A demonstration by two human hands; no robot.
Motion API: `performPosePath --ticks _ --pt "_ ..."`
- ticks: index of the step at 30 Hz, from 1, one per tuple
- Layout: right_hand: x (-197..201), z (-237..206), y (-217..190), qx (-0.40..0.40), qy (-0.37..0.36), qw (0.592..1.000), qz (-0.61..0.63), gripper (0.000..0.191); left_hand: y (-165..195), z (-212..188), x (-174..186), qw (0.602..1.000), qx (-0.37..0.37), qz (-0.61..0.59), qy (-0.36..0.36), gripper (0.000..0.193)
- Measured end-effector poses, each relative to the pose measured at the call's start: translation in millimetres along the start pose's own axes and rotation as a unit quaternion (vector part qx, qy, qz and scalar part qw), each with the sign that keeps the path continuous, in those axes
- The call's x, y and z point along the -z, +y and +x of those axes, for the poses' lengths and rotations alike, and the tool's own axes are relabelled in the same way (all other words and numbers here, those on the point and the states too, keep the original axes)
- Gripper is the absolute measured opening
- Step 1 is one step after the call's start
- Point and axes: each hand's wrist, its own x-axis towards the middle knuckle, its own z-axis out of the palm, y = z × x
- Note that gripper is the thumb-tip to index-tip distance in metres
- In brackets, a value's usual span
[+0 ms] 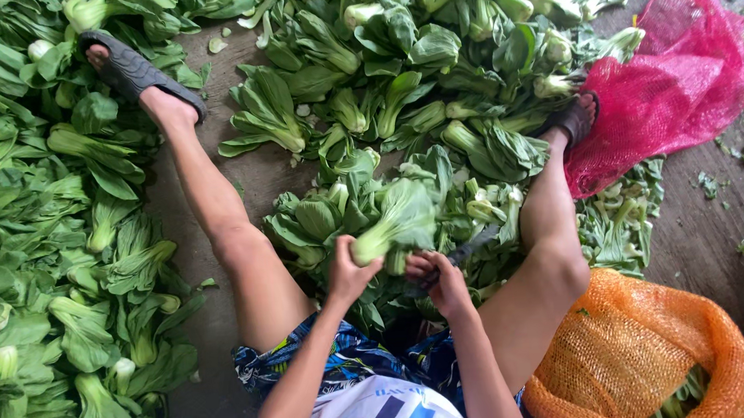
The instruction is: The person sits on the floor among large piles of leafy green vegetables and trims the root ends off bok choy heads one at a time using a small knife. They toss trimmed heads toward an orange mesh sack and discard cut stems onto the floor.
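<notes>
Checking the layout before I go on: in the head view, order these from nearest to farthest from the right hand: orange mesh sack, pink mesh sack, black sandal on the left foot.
From the right hand:
1. Orange mesh sack, lower right, beside the right knee.
2. Pink mesh sack, upper right, by the right foot.
3. Black sandal, upper left, among the greens.

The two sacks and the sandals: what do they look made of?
Pink sack and orange sack: open plastic mesh netting, probably woven; greens show through the orange one. Sandals: dark, matte, ribbed soles, likely rubber or foam.
</notes>
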Motion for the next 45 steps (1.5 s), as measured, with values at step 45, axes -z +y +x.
performPosePath --ticks 45 --pt "-24 -55 -38 0.255 0.047 0.593 -0.762 0.056 60 -47 19 0.934 -0.06 -0.095 -0.338 0.053"
